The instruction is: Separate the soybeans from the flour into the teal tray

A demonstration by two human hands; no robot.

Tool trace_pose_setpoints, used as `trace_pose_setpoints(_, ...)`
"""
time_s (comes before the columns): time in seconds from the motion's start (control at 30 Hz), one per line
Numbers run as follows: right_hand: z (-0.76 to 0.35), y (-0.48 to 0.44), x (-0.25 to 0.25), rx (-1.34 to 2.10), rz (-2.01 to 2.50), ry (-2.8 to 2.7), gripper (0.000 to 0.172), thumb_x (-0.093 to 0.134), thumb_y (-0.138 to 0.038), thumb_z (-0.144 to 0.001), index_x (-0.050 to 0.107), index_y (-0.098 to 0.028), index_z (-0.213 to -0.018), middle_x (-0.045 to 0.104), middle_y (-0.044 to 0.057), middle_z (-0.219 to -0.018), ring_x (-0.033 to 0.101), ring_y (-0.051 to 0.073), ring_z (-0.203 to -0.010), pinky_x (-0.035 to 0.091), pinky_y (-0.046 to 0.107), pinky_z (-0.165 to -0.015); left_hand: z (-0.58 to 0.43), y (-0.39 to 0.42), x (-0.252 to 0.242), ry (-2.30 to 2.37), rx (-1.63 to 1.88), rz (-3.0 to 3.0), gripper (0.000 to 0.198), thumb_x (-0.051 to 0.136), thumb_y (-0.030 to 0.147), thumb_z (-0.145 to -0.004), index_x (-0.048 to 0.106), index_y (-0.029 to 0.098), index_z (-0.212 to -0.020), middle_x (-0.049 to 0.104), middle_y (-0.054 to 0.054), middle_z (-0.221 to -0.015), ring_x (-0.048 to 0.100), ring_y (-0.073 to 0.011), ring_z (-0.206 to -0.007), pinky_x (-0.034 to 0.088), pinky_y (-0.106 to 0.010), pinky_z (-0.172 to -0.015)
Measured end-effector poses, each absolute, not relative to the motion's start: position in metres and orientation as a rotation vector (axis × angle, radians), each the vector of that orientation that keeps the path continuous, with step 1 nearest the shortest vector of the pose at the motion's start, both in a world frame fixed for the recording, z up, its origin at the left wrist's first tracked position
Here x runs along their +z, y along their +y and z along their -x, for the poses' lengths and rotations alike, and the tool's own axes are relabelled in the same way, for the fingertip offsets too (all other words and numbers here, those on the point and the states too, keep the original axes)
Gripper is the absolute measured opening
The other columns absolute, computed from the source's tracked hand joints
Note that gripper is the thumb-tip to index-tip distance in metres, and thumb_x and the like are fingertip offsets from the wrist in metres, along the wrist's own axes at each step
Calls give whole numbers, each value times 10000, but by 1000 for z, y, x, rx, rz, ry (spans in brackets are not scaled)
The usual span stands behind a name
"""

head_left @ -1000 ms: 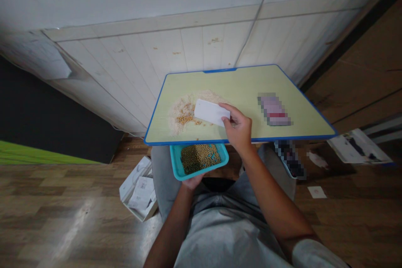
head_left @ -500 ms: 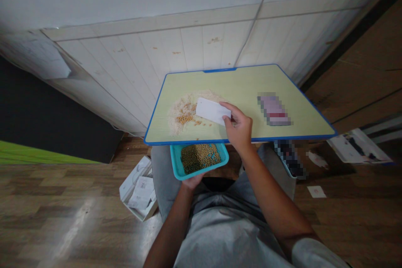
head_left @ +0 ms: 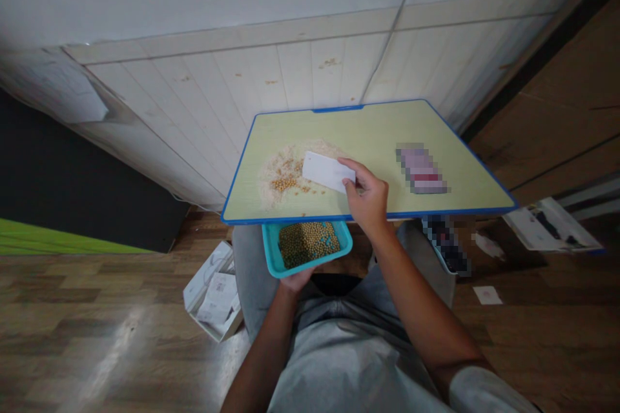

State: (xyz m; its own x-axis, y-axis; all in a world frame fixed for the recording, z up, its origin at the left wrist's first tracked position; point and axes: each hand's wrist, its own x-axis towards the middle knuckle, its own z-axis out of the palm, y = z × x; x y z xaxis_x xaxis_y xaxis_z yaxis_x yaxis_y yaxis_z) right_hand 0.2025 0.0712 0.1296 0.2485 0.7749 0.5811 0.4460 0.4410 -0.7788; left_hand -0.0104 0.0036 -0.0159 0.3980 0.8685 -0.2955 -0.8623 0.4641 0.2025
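My right hand (head_left: 369, 193) pinches a flat white card (head_left: 325, 170) by its right end, holding it over the pale green tabletop (head_left: 368, 129). Left of the card lie yellow soybeans (head_left: 285, 184), scattered among pale grains (head_left: 267, 174) that look like rice. Below the table's front edge, my left hand (head_left: 296, 280) grips a turquoise plastic tub (head_left: 274, 264) from underneath; most of its fingers are hidden. Inside the tub, dark green beans (head_left: 293, 246) fill the left side and soybeans (head_left: 317, 235) the right, with small blue bits among them.
A blurred-out pinkish item (head_left: 421, 169) lies on the table's right side. On the floor stand an open white box (head_left: 213, 297) at left and another white box (head_left: 557, 226) at right. The wall (head_left: 300, 77) rises just behind the table. My legs are beneath it.
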Motion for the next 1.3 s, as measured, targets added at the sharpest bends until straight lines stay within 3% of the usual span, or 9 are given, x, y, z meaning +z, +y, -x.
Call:
trace_pose_setpoints(0.13, -202, 71, 128, 356, 1144, -1381, 492, 581, -98, -889, 769, -293, -1299, 807, 13, -1297, 762, 229, -1201, 646, 387, -958, 9, 3, -12, 409, 1109, 30, 654, 324, 632, -1069, 446, 349, -1646, 384, -28, -1757, 191, -375, -1672, 253, -762, -1275)
trace_pose_setpoints(0.57, -201, 69, 128, 436, 1151, -1387, 481, 604, -121, -887, 770, -320, -1292, 802, 4, -1319, 758, 235, -1212, 629, 431, -1005, 10, 3, -9, 552, 1120, 77, 627, 294, 631, -1079, 665, 323, -1478, 460, -13, -1715, 341, -382, -1622, 373, -718, -1243)
trace_pose_setpoints(0.7, -200, 68, 131, 454, 1100, -1402, 473, 609, -123, -888, 772, -311, -1290, 805, 8, -1314, 761, 234, -1206, 622, 432, -1013, 11, 2, -10, 526, 1121, 86, 638, 283, 629, -1080, 661, 308, -1480, 419, -16, -1739, 318, -365, -1634, 370, -702, -1249)
trace_pose_setpoints(0.93, -199, 65, 137, 462, 1107, -1432, 470, 611, -117, -882, 783, -314, -1272, 809, 4, -1305, 770, 232, -1177, 645, 415, -953, 10, 2, -11, 427, 1119, 37, 658, 303, 639, -1081, 486, 318, -1626, 440, -42, -1726, 241, -370, -1659, 286, -754, -1270)
trace_pose_setpoints(1.13, -198, 64, 138, 470, 1088, -1471, 456, 617, -126, -889, 786, -312, -1270, 814, 5, -1291, 777, 229, -1165, 653, 411, -956, 8, 3, 1, 487, 1091, 7, 594, 380, 659, -1060, 630, 368, -1514, 578, -31, -1626, 347, -397, -1617, 362, -751, -1240)
trace_pose_setpoints(1.3, -197, 62, 140, 475, 1078, -1495, 437, 622, -132, -894, 793, -307, -1257, 822, 14, -1268, 785, 233, -1141, 661, 411, -940, 7, 2, 6, 506, 1096, 21, 594, 383, 636, -1062, 655, 334, -1495, 588, -51, -1615, 349, -404, -1615, 377, -763, -1222)
